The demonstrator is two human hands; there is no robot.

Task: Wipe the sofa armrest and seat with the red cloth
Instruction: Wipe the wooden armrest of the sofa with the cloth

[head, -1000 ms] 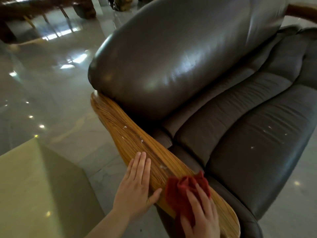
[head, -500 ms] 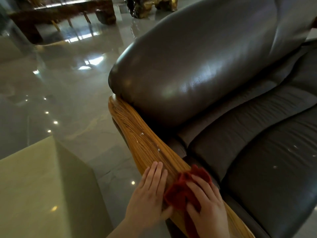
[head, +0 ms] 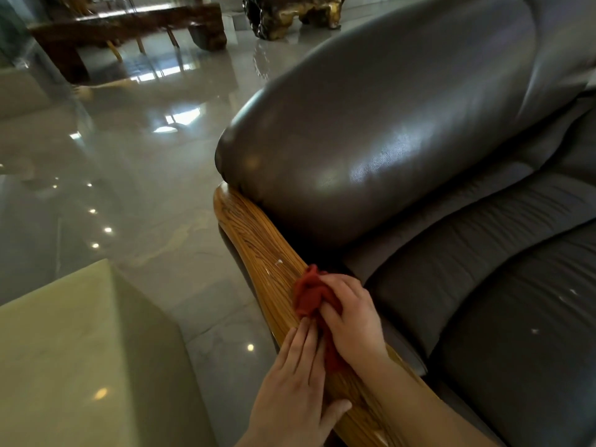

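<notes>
My right hand [head: 350,317] bunched around red cloth [head: 310,295], pressing it onto wooden armrest [head: 258,240]. My left hand [head: 295,388] flat, fingers straight, palm down on armrest just behind cloth, fingertips touching its edge. White specks [head: 279,262] on wood ahead of cloth. More specks on dark seat [head: 516,317].

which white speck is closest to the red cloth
The speck on the wooden armrest, just ahead of the red cloth; the others lie on the seat.
</notes>
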